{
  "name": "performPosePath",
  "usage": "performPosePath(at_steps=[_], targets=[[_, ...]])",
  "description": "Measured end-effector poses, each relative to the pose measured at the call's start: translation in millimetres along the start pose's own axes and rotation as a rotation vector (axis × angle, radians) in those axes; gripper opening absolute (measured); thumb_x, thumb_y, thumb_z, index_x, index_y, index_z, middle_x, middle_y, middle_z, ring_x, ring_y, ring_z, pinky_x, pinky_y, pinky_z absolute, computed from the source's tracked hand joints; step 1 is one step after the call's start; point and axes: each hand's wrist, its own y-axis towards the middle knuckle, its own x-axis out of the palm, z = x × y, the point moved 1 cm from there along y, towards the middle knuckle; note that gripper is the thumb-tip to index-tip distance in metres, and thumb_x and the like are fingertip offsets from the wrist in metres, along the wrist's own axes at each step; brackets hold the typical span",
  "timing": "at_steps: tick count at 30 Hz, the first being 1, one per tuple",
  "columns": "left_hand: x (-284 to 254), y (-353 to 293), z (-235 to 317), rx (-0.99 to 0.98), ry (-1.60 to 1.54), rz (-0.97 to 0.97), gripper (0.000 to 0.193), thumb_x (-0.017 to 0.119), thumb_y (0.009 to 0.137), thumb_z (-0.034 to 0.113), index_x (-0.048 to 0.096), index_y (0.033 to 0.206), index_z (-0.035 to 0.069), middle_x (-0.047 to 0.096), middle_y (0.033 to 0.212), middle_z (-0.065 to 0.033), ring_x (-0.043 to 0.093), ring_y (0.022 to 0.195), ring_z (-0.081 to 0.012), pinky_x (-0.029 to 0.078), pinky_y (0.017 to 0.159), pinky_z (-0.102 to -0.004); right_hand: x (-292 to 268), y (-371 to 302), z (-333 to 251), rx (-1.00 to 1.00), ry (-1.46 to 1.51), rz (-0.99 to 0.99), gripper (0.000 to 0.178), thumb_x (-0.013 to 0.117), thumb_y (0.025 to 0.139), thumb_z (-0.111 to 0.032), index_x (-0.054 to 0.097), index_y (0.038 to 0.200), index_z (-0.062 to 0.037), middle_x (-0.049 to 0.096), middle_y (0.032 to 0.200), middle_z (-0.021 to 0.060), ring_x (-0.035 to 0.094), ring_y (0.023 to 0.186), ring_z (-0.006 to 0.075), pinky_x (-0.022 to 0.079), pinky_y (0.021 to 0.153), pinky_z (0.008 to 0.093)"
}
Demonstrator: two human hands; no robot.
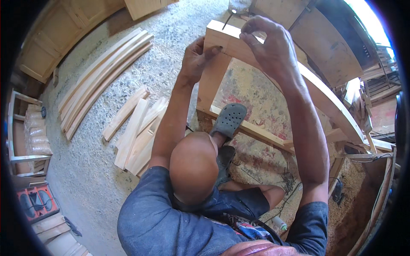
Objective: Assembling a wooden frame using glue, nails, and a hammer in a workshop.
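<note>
Nothing legible in our view: we can read no word, number or sign. Printed matter closest to us is the graphic [247, 225] on the dark T-shirt [158, 213], near side, in red, white and blue; creased, and we make out no letters. Small white bottle [279, 222], near, right of the graphic: too small for us to read. Dark panel [348, 32], far right: small marks, and we cannot tell whether they are characters.

Pale-tan board [234, 45] — grey, hole-dotted clog [230, 119]
</note>
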Motion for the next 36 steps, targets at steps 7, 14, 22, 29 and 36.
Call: performPosePath(at_steps=[7,14,22,29,36], targets=[[2,-3,2,0.018,0.087,0.047,0.045,0.080,0.089,0.016,0.065,0.128,0.000,0.073,0.114,-0.0063,0.069,0.101,-0.0133,0.058,0.089,-0.0297,-55,-89,3,-0.077,-0.185,0.503,0.049,0.072,0.092,-0.003,0.059,0.138,-0.0063,0.064,0.133,0.0121,0.059,0.125,0.0246,0.045,0.109,0.0395],[-4,-2,4,0.039,0.086,-0.012,0.044,0.080,0.088,0.007,0.066,0.129,0.000,0.073,0.115,-0.0054,0.068,0.102,-0.0119,0.058,0.090,-0.0283,-131,-285,79,0.206,-0.532,0.418,0.046,0.062,0.102,-0.008,0.050,0.145,-0.0004,0.058,0.141,0.0170,0.056,0.130,0.0295,0.043,0.111,0.0435],[1,5,-4,0.083,0.053,-0.045,0.047,0.080,0.091,0.024,0.065,0.129,0.000,0.073,0.115,-0.0068,0.069,0.102,-0.0125,0.058,0.091,-0.0297,-107,-778,63,1.507,-0.593,-0.176,0.052,0.062,0.098,-0.023,0.053,0.133,0.0142,0.065,0.122,0.0316,0.063,0.110,0.0480,0.048,0.099,0.0515],[-4,-2,-1,0.065,0.097,-0.003,0.054,0.080,0.091,0.033,0.064,0.130,-0.001,0.073,0.114,-0.0072,0.069,0.101,-0.0126,0.058,0.089,-0.0298,-95,-860,76,1.424,-0.392,-0.302,0.047,0.063,0.098,-0.028,0.055,0.128,0.0065,0.067,0.108,0.0194,0.066,0.086,0.0352,0.053,0.082,0.0450],[-3,-3,-2,0.077,0.098,-0.028,0.054,0.079,0.093,0.035,0.064,0.130,0.000,0.072,0.114,-0.0067,0.069,0.099,-0.0113,0.058,0.087,-0.0285,-125,-849,109,1.374,-0.165,-0.047,0.044,0.062,0.099,-0.029,0.055,0.127,0.0046,0.065,0.104,0.0154,0.064,0.080,0.0302,0.052,0.075,0.0417]])
